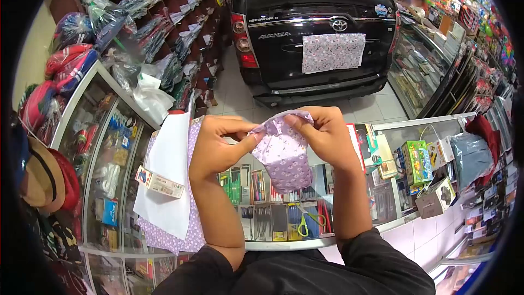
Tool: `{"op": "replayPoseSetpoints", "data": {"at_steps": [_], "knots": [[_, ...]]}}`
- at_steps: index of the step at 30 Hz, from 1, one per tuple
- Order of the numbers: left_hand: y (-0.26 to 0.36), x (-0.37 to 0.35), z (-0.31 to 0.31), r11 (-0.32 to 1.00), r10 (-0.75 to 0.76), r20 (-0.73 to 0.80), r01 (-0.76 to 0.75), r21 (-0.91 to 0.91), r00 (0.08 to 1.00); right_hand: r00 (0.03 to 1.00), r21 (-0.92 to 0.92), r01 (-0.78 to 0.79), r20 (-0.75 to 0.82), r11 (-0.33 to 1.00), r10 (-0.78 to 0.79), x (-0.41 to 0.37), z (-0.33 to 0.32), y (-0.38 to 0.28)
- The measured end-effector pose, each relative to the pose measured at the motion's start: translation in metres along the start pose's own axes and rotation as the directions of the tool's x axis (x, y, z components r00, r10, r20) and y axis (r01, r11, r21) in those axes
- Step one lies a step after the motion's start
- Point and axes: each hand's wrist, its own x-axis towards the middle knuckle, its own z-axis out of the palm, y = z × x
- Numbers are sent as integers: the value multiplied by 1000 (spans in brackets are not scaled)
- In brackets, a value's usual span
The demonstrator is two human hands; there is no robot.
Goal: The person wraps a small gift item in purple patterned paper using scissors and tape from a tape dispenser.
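- Purple floral pouch [281,158] between my hands, above the glass bench [289,245].
- Left hand [210,147] pinches its upper left edge; right hand [327,139] grips the upper right.
- Long axis runs from the gripped edge back toward my body, lower end free.
- Neither hand clearly nearer.

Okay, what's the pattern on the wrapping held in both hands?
Small white flowers on light purple, showing best in the head view.
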Motion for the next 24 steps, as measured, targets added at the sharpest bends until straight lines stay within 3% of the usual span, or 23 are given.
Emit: {"op": "replayPoseSetpoints", "data": {"at_steps": [2, 8, 10, 12, 13, 16, 18, 24], "knots": [[6, 2, 3, 995, -53, -87, 60, 86, 995, 999, -77, 8, -32, 997, -11, 0, 3, -4], [4, -1, 18, 996, -72, -221, 82, 34, 973, 982, 52, 31, -187, 998, -21, 0, 12, -3], [11, -2, 21, 996, -79, -292, 67, -51, 953, 989, 50, -28, -142, 998, 35, -1, 10, -8], [11, -2, 21, 999, -45, -305, 41, -21, 951, 987, 337, 74, -161, 939, -20, 2, 12, -12], [10, -2, 20, 999, -38, -343, 33, -19, 938, 994, 464, 25, -107, 886, 28, 0, 7, -17], [2, -4, 17, 999, -37, -404, 18, -49, 914, 997, 325, 38, -81, 945, -12, 0, 4, -8], [0, -4, 15, 997, -59, -408, 36, -65, 911, 993, 336, 13, -116, 942, 28, -1, 8, -8], [1, -3, 18, 999, -31, -399, 27, -16, 916, 944, 176, -56, -310, 983, 110, -2, 21, -12]]}}
